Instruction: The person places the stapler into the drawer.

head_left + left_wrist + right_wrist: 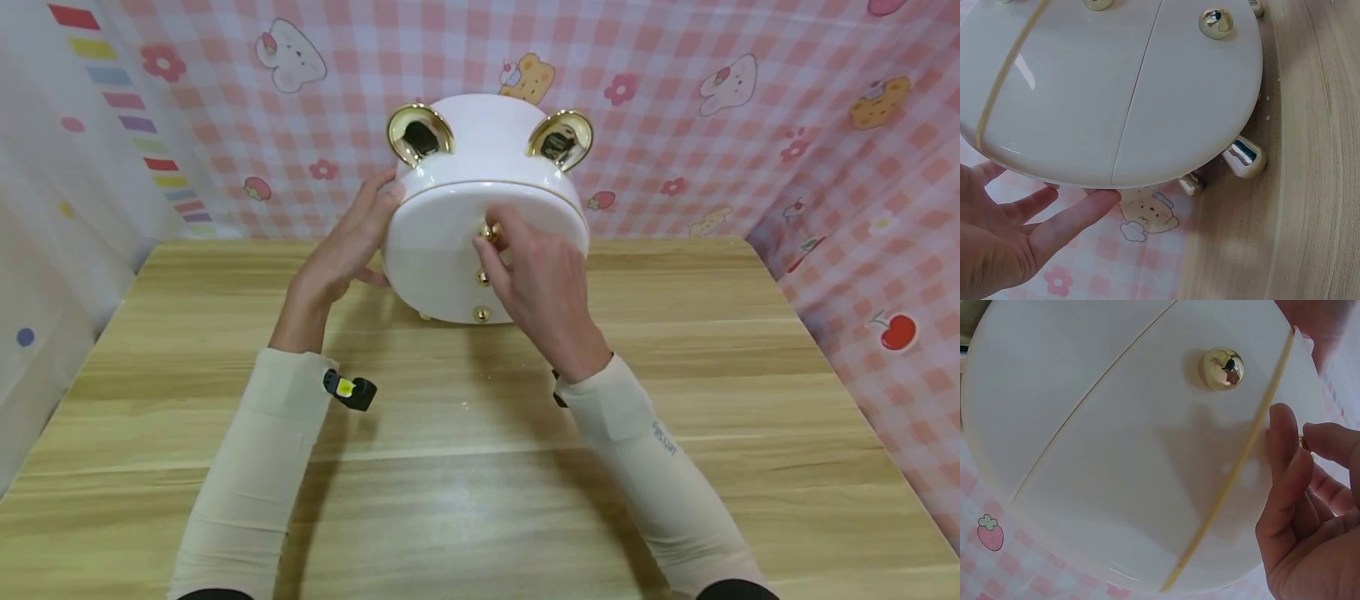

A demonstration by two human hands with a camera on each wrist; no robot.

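White round box point(465, 250) w/ gold ears stands btwn both hands on table point(480, 467). L hand point(341, 250) flat, fingers straight against its side. R hand point(536, 279) pinching top gold knob point(489, 233) on front.

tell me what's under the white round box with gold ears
Short gold feet hold the white round box just above the wooden table. The tabletop beneath it is mostly hidden by the box itself.

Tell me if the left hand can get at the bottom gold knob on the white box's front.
Probably yes. The bottom knob is uncovered on the box front; the left hand rests on the box's left side, and the right hand pinches the top knob.
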